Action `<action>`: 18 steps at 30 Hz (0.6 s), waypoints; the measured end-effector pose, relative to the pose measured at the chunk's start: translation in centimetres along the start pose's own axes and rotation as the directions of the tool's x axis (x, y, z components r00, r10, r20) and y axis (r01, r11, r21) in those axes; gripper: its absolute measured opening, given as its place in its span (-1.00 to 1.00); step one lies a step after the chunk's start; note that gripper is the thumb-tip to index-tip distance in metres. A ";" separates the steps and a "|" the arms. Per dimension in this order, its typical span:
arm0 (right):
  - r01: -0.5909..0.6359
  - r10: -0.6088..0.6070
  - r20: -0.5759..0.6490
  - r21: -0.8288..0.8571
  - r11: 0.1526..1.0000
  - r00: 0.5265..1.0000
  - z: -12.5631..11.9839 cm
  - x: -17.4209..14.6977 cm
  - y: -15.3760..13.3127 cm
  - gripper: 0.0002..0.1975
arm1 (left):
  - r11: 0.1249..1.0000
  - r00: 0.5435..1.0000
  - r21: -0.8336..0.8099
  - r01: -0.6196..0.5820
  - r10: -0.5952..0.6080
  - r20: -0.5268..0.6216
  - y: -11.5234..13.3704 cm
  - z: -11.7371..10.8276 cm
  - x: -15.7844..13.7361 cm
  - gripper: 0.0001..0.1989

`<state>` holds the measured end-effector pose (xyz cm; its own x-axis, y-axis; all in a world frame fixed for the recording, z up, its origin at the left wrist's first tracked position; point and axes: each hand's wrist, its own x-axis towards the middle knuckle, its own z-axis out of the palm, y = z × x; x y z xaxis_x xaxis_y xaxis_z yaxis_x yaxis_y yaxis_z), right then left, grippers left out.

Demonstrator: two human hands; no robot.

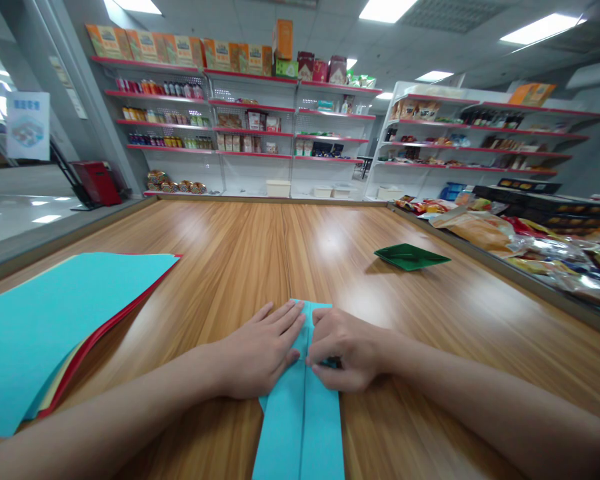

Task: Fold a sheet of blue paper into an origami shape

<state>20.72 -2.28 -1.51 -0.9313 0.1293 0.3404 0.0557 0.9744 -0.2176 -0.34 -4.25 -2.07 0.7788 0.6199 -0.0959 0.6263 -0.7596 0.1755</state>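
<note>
A light blue sheet of paper, folded lengthwise into a narrow strip, lies on the wooden table in front of me. Its two long flaps meet along a seam down the middle. My left hand lies flat on the strip's left side, fingers stretched toward its far end. On the right flap rests my right hand, its fingers curled in and their tips close to the seam. Whether anything is pinched inside those curled fingers is hidden.
A stack of coloured sheets, blue on top with cream and red beneath, lies at the left. A folded green paper piece sits at the right. Packaged snacks border the table's right edge, and stocked shelves stand behind.
</note>
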 end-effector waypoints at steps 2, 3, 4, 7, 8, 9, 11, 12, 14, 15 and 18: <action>-0.011 0.011 0.003 -0.008 1.000 1.000 0.0 0.1 -0.1 -0.74 | 1.000 1.000 -0.001 0.005 -0.005 -0.003 0.1 0.0 0.0 -0.41; -0.012 0.012 -0.008 -0.005 1.000 1.000 0.0 0.1 -0.1 -0.75 | 1.000 1.000 0.000 0.006 -0.006 -0.005 0.2 0.0 0.0 -0.41; -0.009 0.009 -0.027 0.003 1.000 1.000 0.2 0.0 0.0 -0.75 | 1.000 1.000 0.001 0.006 -0.006 -0.007 0.3 0.0 0.0 -0.41; 0.010 -0.007 -0.102 0.036 0.999 0.995 0.7 -0.2 0.1 -0.78 | 1.000 1.000 -0.001 -0.003 0.003 -0.021 0.4 -0.1 0.0 -0.42; 0.014 -0.009 -0.119 0.044 0.999 0.993 0.8 -0.2 0.2 -0.80 | 1.000 1.000 -0.006 -0.008 0.007 -0.027 0.4 -0.1 0.0 -0.42; 0.013 -0.007 -0.127 0.048 0.999 0.992 1.0 -0.3 0.2 -0.81 | 1.000 0.999 -0.013 -0.012 0.011 -0.031 0.4 -0.2 0.0 -0.43; 0.007 -0.002 -0.119 0.046 0.999 0.993 1.1 -0.3 0.2 -0.83 | 0.999 0.999 -0.040 -0.017 0.015 -0.037 0.2 -0.3 0.1 -0.45; 0.004 0.000 -0.108 0.043 0.999 0.994 1.1 -0.3 0.3 -0.84 | 0.998 0.999 -0.060 -0.017 0.015 -0.041 0.1 -0.3 0.2 -0.45; -0.001 0.004 -0.075 0.041 0.999 0.997 1.1 -0.3 0.3 -0.86 | 0.995 0.999 -0.102 -0.015 0.010 -0.051 0.0 -0.4 0.3 -0.45; -0.003 0.005 -0.057 0.044 0.999 0.998 1.0 -0.3 0.3 -0.86 | 0.993 0.998 -0.119 -0.011 0.004 -0.058 0.0 -0.3 0.3 -0.44; -0.024 0.024 -0.007 0.053 0.998 1.000 0.7 -0.1 0.1 -0.87 | 0.989 0.997 -0.146 0.008 -0.018 -0.070 0.0 -0.2 0.5 -0.42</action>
<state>20.55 -2.37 -2.23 -0.9272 0.1543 0.3413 0.0589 0.9599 -0.2740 0.01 -3.93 -1.87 0.7627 0.6460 -0.0305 0.6205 -0.7176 0.3163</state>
